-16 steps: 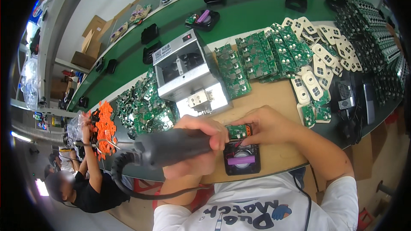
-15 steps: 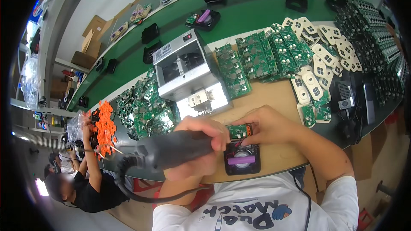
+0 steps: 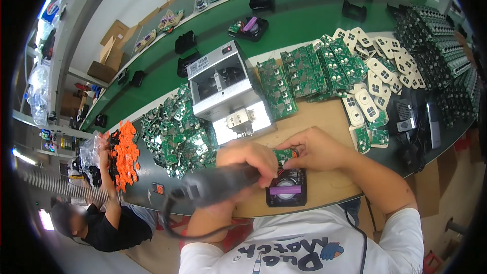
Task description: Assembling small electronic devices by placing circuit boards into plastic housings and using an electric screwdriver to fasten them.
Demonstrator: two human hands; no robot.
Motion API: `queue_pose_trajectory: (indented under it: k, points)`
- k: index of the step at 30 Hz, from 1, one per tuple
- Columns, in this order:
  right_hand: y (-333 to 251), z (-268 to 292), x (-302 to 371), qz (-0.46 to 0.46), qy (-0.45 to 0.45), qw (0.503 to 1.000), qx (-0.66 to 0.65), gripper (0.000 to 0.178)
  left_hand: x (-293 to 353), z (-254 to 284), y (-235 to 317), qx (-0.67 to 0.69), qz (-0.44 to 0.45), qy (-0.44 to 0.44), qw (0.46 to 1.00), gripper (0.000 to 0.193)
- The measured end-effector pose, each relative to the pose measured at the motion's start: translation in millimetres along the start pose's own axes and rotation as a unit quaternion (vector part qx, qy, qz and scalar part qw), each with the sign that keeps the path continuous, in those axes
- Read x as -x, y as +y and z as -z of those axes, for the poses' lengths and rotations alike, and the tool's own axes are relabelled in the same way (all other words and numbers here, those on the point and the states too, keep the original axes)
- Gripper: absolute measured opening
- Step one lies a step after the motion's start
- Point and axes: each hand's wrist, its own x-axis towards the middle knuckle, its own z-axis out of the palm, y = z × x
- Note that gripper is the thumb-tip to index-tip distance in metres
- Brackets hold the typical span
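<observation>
My left hand [image 3: 248, 160] is wrapped round a black corded electric screwdriver [image 3: 218, 185], whose back end points toward the lower left; its tip is hidden behind the hand. With thumb and fingers, my right hand [image 3: 317, 149] pinches a small green circuit board [image 3: 285, 156] that has an orange part at its right end. Just below the board lies an open black housing [image 3: 274, 201]. Inside it sit a round speaker [image 3: 291, 180] and a purple battery cell [image 3: 285, 190], with thin red wires near the board.
A silver screw feeder [image 3: 223, 91] stands ahead, between piled green boards [image 3: 177, 137] and stacked panels [image 3: 304, 71]. Cream covers [image 3: 378, 73] lie at right, orange parts [image 3: 125, 155] at left. Beyond runs a green belt [image 3: 304, 15]. A co-worker [image 3: 122, 223] reaches in at left.
My left hand and the screwdriver have shifted slightly right and down. My right hand stays on the board. A small black and orange piece now shows on the table at left.
</observation>
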Motion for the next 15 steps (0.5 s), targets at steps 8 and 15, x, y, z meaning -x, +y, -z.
queue_pose_trajectory:
  k: [8, 15]
  points:
    - [-2.0, -27.3, 23.0, 0.194, 0.155, 0.955, 0.160, 0.026, 4.9, -7.2, 70.7, -0.073, -0.125, 0.298, 0.944, 0.087]
    - [5.6, -40.2, 38.0, 0.305, 0.195, 0.904, 0.225, 0.025, 27.3, 2.2, 104.2, -0.148, -0.131, 0.312, 0.929, 0.082]
